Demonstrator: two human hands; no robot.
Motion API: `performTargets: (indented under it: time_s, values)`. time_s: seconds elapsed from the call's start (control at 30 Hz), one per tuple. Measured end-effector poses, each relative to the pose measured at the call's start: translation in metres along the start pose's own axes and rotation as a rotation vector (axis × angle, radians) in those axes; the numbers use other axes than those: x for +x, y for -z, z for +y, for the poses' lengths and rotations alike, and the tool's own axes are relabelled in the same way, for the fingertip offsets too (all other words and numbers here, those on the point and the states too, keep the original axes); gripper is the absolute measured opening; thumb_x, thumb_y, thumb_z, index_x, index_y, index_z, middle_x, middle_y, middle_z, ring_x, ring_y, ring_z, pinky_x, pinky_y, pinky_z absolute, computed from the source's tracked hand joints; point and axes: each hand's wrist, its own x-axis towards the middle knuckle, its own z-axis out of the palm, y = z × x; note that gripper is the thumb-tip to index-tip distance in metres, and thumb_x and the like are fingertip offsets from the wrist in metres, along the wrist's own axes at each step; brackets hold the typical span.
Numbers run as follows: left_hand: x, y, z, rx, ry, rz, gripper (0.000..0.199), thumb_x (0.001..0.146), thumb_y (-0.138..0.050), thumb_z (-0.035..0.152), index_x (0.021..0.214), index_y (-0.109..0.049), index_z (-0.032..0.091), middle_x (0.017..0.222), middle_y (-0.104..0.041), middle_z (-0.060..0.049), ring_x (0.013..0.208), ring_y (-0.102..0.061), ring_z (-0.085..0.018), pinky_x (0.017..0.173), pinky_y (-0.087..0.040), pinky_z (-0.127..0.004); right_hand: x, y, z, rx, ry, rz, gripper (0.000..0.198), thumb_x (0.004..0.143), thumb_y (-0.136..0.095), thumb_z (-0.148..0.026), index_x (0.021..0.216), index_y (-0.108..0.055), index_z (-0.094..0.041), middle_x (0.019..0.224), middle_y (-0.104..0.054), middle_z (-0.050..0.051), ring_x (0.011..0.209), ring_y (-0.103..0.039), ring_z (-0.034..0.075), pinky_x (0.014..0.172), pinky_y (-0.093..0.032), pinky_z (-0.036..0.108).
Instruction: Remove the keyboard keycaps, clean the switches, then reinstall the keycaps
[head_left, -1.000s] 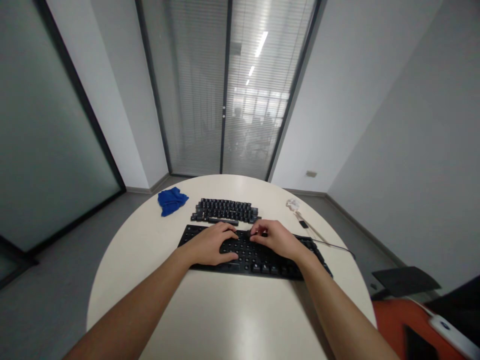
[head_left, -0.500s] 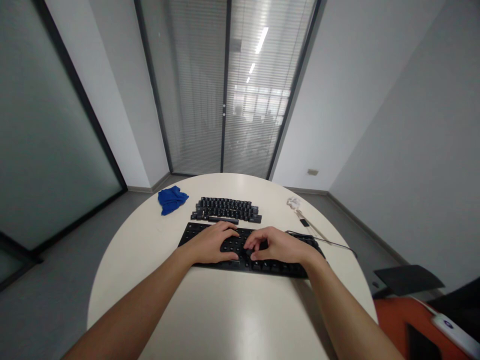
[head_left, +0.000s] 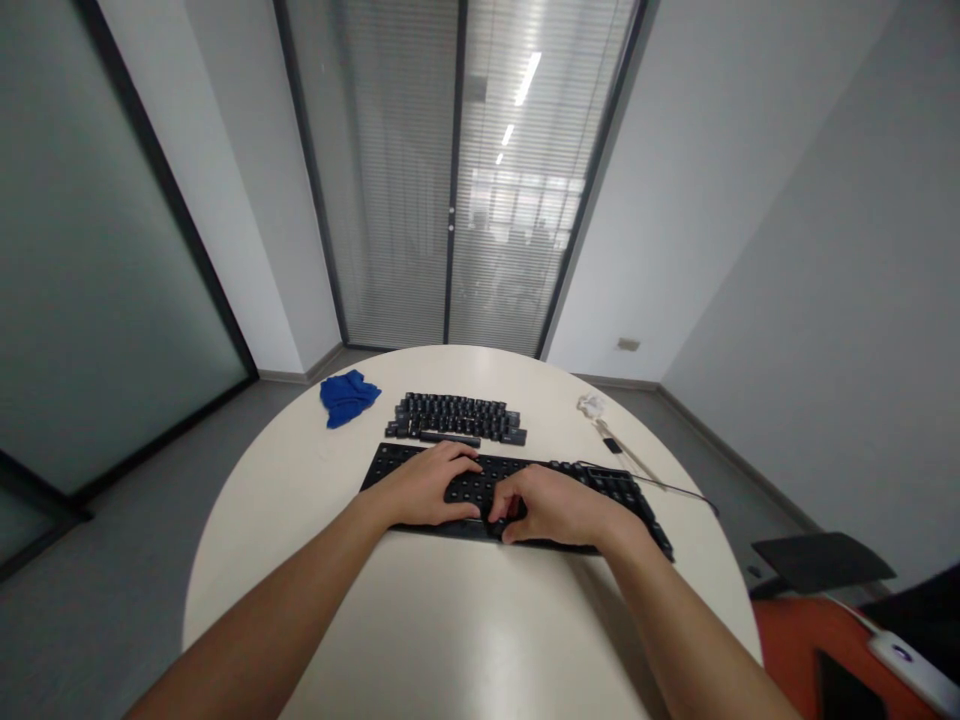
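A black keyboard (head_left: 465, 490) lies across the table before me. Bare key sockets show on its left and middle, while keycaps still sit on its right end. My left hand (head_left: 431, 485) rests on the left-middle part, fingers spread and thumb near the front edge. Just right of it, my right hand (head_left: 551, 505) bends over the keyboard's front rows, thumb and forefinger pinched around a small black keycap (head_left: 494, 522), partly hidden by the fingers. Behind the keyboard, loose black keycaps (head_left: 457, 412) are laid out in rows, with a long space bar (head_left: 450, 439) in front of them.
A crumpled blue cloth (head_left: 349, 397) lies at the back left of the round white table (head_left: 420, 620). At the right are a crumpled white tissue (head_left: 591, 406), a slim brush-like tool (head_left: 628, 455) and the keyboard's cable (head_left: 679, 490). An orange chair (head_left: 787, 640) stands beyond the right edge.
My right hand has shifted slightly toward me and lower on the keyboard, thumb and forefinger now at its front row. The left hand stays in place. The view has turned slightly.
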Motion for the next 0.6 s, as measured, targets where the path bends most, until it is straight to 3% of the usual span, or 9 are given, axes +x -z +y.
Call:
performTargets:
  time_s: [0.6]
  values:
    - [-0.0011, 0.0013, 0.0011, 0.007, 0.005, -0.006, 0.051, 0.08, -0.074, 0.045, 0.124, -0.063, 0.021, 0.135, -0.056, -0.011, 0.125, -0.052, -0.029, 0.107, -0.044, -0.042, -0.0022, 0.002, -0.0089, -0.077, -0.027, 0.031, 0.02, 0.071, -0.075, -0.017, 0.09, -0.079, -0.025, 0.085, -0.078, -0.001, 0.077, -0.069, 0.018, 0.067, -0.045, 0.024]
